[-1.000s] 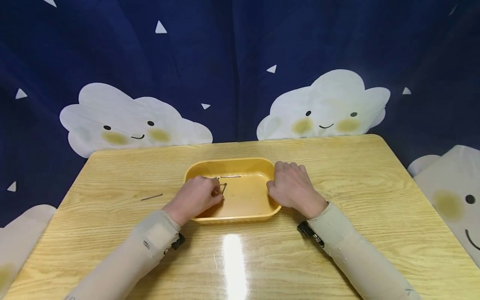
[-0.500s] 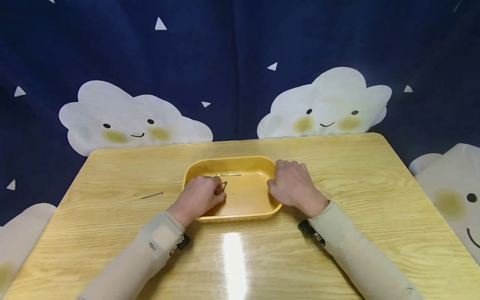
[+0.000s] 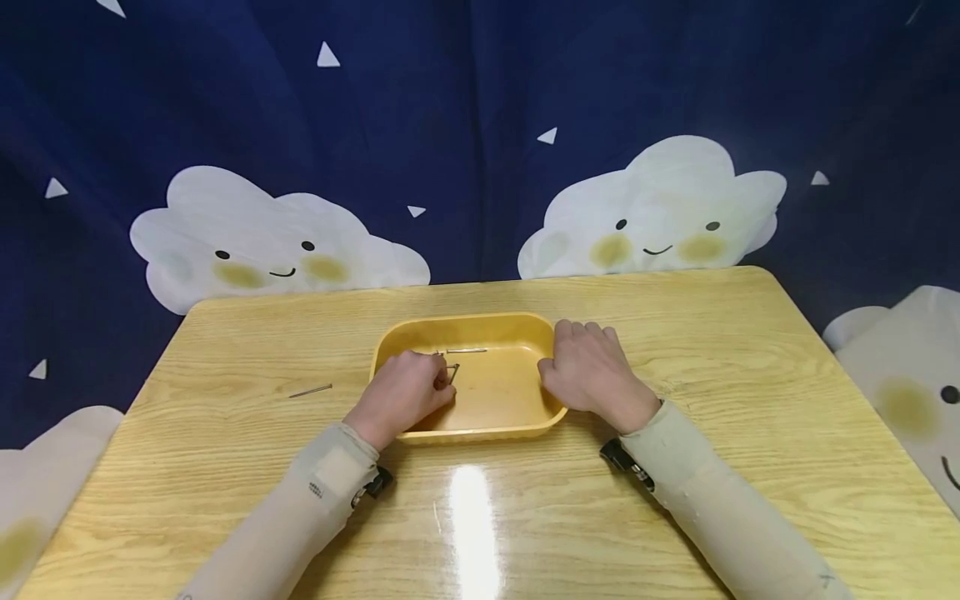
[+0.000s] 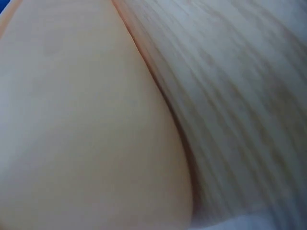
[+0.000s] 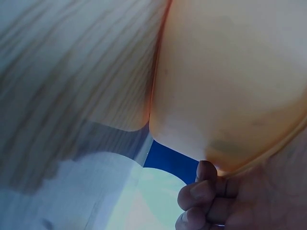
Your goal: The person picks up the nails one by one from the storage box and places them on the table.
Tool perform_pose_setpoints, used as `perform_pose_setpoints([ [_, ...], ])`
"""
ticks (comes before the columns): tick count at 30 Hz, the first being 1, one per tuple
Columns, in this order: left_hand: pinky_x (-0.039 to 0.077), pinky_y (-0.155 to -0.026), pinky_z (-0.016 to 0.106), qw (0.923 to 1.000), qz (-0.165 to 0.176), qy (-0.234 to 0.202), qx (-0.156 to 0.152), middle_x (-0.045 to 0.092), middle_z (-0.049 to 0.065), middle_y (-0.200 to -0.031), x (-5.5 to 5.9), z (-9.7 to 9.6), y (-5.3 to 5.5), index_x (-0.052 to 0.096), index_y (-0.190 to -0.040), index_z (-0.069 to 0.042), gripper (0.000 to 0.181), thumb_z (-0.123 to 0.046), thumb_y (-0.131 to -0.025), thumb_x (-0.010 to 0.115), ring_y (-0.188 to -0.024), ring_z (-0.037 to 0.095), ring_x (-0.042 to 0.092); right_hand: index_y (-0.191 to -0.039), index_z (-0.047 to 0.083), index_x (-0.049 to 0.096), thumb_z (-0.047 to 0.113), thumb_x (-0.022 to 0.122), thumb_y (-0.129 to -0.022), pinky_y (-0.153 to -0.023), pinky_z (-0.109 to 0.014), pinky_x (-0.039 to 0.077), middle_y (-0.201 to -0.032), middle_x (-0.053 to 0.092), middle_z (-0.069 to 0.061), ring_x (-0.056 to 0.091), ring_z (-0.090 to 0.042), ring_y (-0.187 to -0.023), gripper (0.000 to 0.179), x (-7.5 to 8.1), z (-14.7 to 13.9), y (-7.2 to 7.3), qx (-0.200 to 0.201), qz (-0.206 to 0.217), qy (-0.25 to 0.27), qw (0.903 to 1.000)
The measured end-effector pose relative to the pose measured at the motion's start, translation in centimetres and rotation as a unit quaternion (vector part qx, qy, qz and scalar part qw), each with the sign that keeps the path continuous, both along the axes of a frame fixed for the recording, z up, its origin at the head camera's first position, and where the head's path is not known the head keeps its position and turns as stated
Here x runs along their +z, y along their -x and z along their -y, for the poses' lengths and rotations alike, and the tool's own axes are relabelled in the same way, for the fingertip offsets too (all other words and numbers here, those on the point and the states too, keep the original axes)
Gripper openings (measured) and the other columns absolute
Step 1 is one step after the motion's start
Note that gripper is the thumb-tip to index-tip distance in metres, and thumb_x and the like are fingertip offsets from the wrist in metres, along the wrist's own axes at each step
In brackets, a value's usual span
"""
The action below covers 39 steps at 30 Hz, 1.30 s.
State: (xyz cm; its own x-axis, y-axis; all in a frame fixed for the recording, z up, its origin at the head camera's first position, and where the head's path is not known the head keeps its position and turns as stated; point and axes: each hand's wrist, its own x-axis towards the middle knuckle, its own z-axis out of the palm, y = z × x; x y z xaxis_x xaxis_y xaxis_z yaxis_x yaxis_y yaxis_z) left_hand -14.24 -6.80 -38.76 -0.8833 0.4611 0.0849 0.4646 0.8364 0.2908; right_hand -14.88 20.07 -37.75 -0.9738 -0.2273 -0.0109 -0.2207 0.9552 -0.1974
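Note:
A yellow plastic tray sits on the wooden table. My left hand reaches over its left side, fingers curled, thumb and forefinger pinching at a thin metal nail. The nail's lower end runs in between these fingertips, which are partly hidden. Another nail lies along the tray's back wall, with more nail ends beside the knuckles. With curled fingers my right hand grips the tray's right rim. In the right wrist view, bent fingers show beside the tray's pale outer wall. The left wrist view shows mostly the tray's wall.
One loose nail lies on the table to the left of the tray. Behind the table's far edge hangs a dark blue cloth printed with white clouds. Each wrist carries a small black camera.
The head view shifts slightly. My left hand stays at the nails with only a tiny move to the right, and my right hand keeps its grip on the rim.

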Motion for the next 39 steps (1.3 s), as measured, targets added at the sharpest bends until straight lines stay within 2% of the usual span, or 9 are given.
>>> perform_pose_setpoints([
  [5, 0.040, -0.056, 0.023, 1.0000, -0.003, 0.003, -0.003, 0.054, -0.006, -0.062, 0.06, -0.04, 0.02, 0.061, -0.069, -0.016, 0.026, -0.018, -0.091, 0.073, -0.056, 0.008, 0.045, -0.085, 0.006, 0.048, 0.027, 0.050, -0.093, -0.065, -0.036, 0.031, -0.075, 0.050, -0.009, 0.047, -0.028, -0.068, 0.023, -0.01, -0.03, 0.03, 0.001, -0.004, -0.002, 1.0000],
  [15, 0.040, -0.055, 0.023, 1.0000, -0.001, 0.005, -0.007, 0.056, -0.005, -0.062, 0.03, -0.10, -0.05, 0.061, -0.064, -0.017, 0.028, -0.017, -0.090, 0.073, -0.056, 0.008, 0.045, -0.084, 0.006, 0.048, 0.027, 0.050, -0.092, -0.064, -0.035, 0.030, -0.074, 0.050, -0.009, 0.046, -0.028, -0.067, 0.022, -0.07, -0.12, 0.04, 0.003, -0.007, 0.001, 1.0000],
  [23, 0.036, -0.054, 0.024, 0.9998, 0.015, 0.004, -0.010, 0.046, -0.008, -0.059, 0.12, 0.15, -0.09, 0.057, -0.062, -0.019, 0.024, -0.015, -0.080, 0.071, -0.057, 0.008, 0.041, -0.084, 0.007, 0.048, 0.027, 0.049, -0.092, -0.065, -0.035, 0.030, -0.075, 0.050, -0.009, 0.046, -0.027, -0.068, 0.022, -0.09, -0.05, 0.02, 0.000, 0.000, 0.004, 1.0000],
  [30, 0.042, -0.056, 0.025, 0.9995, 0.029, 0.007, -0.006, 0.059, -0.008, -0.063, 0.07, 0.23, -0.07, 0.063, -0.066, -0.019, 0.017, -0.017, -0.080, 0.074, -0.057, 0.009, 0.049, -0.085, 0.006, 0.048, 0.027, 0.049, -0.092, -0.066, -0.035, 0.030, -0.075, 0.050, -0.008, 0.046, -0.027, -0.069, 0.022, 0.01, 0.03, -0.02, -0.002, 0.004, 0.002, 1.0000],
  [39, 0.038, -0.053, 0.024, 0.9987, 0.049, 0.012, -0.008, 0.055, -0.009, -0.058, 0.12, 0.21, -0.05, 0.062, -0.060, -0.022, 0.024, -0.017, -0.081, 0.073, -0.055, 0.008, 0.045, -0.086, 0.006, 0.049, 0.028, 0.049, -0.093, -0.066, -0.035, 0.030, -0.075, 0.050, -0.009, 0.046, -0.028, -0.069, 0.023, -0.04, 0.07, -0.04, -0.002, 0.004, 0.004, 1.0000],
])
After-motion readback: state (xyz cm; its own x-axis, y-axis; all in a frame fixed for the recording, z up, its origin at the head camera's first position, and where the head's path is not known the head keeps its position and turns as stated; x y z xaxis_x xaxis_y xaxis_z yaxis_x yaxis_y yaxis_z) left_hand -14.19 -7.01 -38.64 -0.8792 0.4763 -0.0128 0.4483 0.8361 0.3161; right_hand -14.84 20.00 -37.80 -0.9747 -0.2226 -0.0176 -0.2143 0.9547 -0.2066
